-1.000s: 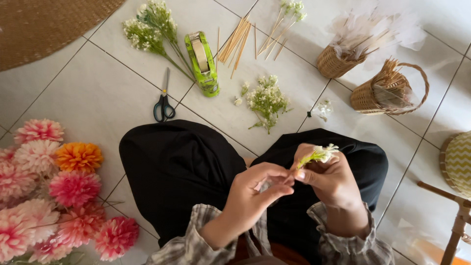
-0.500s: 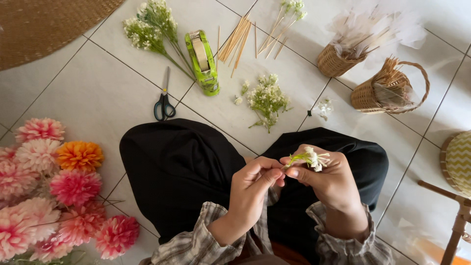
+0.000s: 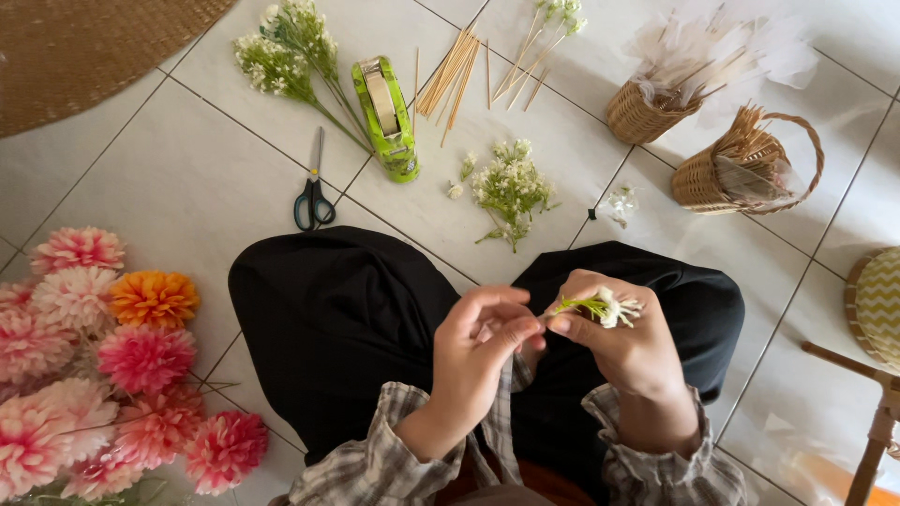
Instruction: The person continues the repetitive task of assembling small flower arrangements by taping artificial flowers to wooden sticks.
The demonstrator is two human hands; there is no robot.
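I see a white tiled floor (image 3: 187, 187) filling the frame, and my own black-trousered lap (image 3: 375, 319) across the lower middle. In the upper left corner lies part of one round woven mat (image 3: 84, 47). Down the left edge sits a heap of artificial flower heads (image 3: 84, 365): one orange among many pink, too overlapped at the bottom to count exactly.

At the upper right stand two wicker baskets. The farther basket (image 3: 637, 117) holds white tulle wraps bunched on sticks. The nearer handled basket (image 3: 712, 178) lies tipped, with pale sticks and something sheer inside; I cannot tell more. At the right edge a round box with a zigzag pattern (image 3: 877, 305) shows only in part, its contents hidden.

Along the top I count one leafy bunch of small white blossoms (image 3: 291, 47), one green tape dispenser (image 3: 386, 112) just beside its stems, one loose scatter of wooden skewers (image 3: 455, 70), and a few flowered sticks (image 3: 548, 28). One pair of black-handled scissors (image 3: 312, 192) lies left of centre, and one smaller sprig cluster (image 3: 511, 187) lies at centre above my knees.

My right hand (image 3: 628, 342) is closed around a small white flower sprig (image 3: 600, 307), held over my lap at centre right, blossoms pointing right. My left hand (image 3: 483, 351) is half curled, its fingertips (image 3: 525, 328) pinched against the sprig's stem end where the two hands meet.
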